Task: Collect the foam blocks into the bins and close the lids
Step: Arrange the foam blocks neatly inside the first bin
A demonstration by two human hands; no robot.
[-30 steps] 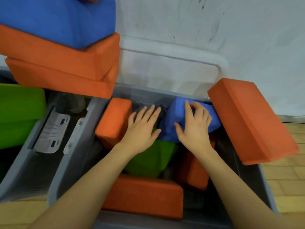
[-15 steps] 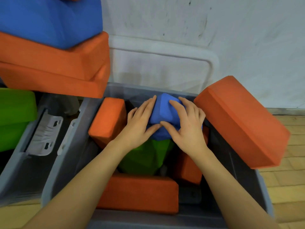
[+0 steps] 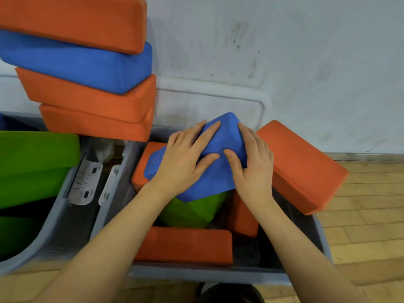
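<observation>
Both hands hold a blue foam block (image 3: 223, 141) tilted up above the open grey bin (image 3: 196, 274). My left hand (image 3: 185, 159) wraps its left side, with the fingers over the upper face and the thumb on the front. My right hand (image 3: 254, 169) grips its right edge. Under it lies a green block (image 3: 193, 212). Orange blocks sit at the bin's front (image 3: 185, 246), right (image 3: 242, 218) and back left (image 3: 140, 171). A big orange block (image 3: 303, 167) leans over the right rim.
The bin's lid (image 3: 218, 101) stands open against the white wall. A second grey bin (image 3: 54, 226) on the left holds green blocks (image 3: 32, 149) under a tall leaning stack of orange and blue blocks (image 3: 87, 66). White latches (image 3: 85, 182) sit between the bins. Wooden floor lies to the right.
My left hand has closed onto the blue block beside my right. Together they have raised and tipped the block, so its peak points up above the bin.
</observation>
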